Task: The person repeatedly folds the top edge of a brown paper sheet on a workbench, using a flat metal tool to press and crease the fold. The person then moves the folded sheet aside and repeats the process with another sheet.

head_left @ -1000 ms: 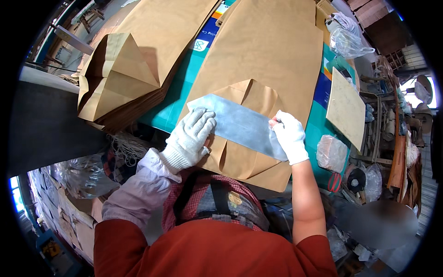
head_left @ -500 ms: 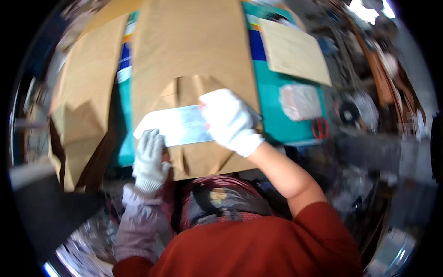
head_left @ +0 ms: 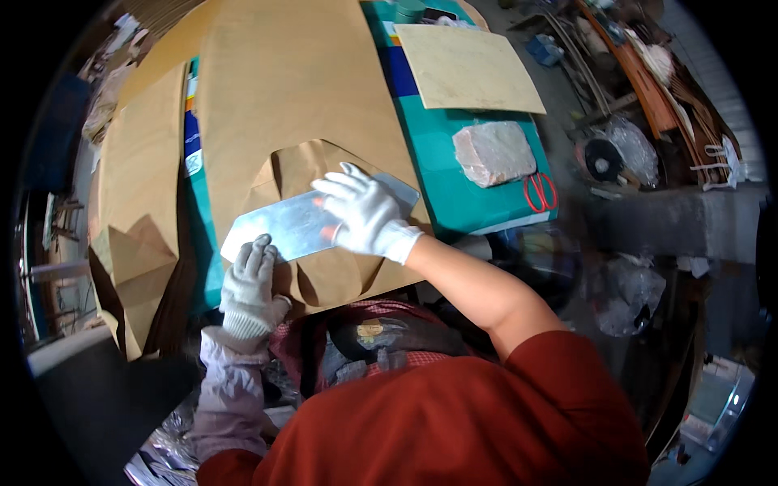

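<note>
A flat silvery metal plate [head_left: 284, 227] with angled corners lies across the folded end of a large brown paper bag [head_left: 292, 81]. My right hand [head_left: 369, 217], in a white knit glove, rests on the plate right of its middle, fingers spread. The plate's right end shows beyond that hand. Fingertips of my left hand [head_left: 250, 287], gloved too, touch the plate's lower left edge; the fingers are stretched out and the thumb stands apart. Creased paper flaps stand up behind the plate and show in front of it.
Left of the bag lies a stack of brown paper bags [head_left: 142, 178]. On the green surface [head_left: 454, 202] at right are a beige sheet [head_left: 470, 69], a plastic-wrapped block [head_left: 496, 152] and red-handled scissors [head_left: 540, 193]. A tape roll [head_left: 604, 159] sits farther right.
My right hand has shifted along the plate, uncovering its right end, and its fingers are now spread. My left hand stays at the left edge. The whole view has turned slightly.
</note>
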The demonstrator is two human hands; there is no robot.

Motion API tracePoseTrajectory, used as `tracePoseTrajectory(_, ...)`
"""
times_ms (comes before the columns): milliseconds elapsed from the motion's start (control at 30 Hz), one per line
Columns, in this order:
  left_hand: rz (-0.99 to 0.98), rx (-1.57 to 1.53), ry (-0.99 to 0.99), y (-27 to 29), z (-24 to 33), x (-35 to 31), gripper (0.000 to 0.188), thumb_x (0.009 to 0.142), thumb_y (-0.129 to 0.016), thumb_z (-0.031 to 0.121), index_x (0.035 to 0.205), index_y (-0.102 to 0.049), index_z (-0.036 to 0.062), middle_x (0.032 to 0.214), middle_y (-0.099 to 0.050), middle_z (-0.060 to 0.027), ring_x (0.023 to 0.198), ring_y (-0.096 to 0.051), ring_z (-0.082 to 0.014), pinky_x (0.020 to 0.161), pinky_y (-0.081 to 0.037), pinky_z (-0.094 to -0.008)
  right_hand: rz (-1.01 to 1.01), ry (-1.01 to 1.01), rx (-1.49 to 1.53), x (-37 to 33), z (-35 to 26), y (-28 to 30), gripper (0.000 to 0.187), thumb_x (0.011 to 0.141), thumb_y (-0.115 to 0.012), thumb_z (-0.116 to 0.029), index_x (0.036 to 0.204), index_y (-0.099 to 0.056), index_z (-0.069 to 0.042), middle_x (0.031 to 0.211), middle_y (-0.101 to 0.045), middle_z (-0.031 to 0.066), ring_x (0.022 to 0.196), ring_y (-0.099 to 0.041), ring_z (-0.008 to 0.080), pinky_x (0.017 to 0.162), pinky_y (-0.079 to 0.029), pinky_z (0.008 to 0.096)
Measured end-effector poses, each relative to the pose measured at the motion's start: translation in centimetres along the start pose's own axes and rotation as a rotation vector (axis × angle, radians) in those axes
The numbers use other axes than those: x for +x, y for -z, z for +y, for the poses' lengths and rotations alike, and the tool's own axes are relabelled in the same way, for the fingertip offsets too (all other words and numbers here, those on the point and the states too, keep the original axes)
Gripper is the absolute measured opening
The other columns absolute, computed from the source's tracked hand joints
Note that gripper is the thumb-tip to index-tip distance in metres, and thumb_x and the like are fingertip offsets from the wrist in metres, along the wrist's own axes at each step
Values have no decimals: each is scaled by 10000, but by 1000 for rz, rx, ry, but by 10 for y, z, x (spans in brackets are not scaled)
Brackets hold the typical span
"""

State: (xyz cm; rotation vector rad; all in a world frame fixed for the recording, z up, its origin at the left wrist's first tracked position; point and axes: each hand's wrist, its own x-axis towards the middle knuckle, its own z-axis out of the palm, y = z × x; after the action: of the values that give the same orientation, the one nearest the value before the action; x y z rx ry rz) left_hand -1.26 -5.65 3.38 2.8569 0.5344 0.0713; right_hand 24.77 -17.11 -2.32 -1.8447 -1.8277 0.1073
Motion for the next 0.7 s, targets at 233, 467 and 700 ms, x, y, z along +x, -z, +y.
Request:
tracePoseTrajectory(233,263,146,-174,-32,-19,10,429,690,-795,184,1094,-670,111,1133,-682,-49,956,-658,-282,773,-523,-445,-58,167,55,-46,28,45,262,754,-736,-55,997,-766,-148,1344,-675,20,1341,-552,297,1187,-425,468)
tracePoseTrajectory(467,144,-274,324,-39,-24,24,185,721,-844,90,879,-756,52,1000,-733,-113,972,-698,-335,865,-550,-421,-127,-376,-44,-55,18,25,296,661,-915,-223,849,-699,-149,1142,-671,-12,1118,-604,299,926,-538,442)
tracePoseTrajectory(700,-102,-83,610,15,-19,91,802,656,-958,320,1345,-607,107,1381,-591,-178,1245,-607,-360,1035,-514,-428,-4,-443,-340,-16,13,39,730,651,-945,-448,1212,-625,-108,1222,-653,117,1087,-651,320,907,-566,416)
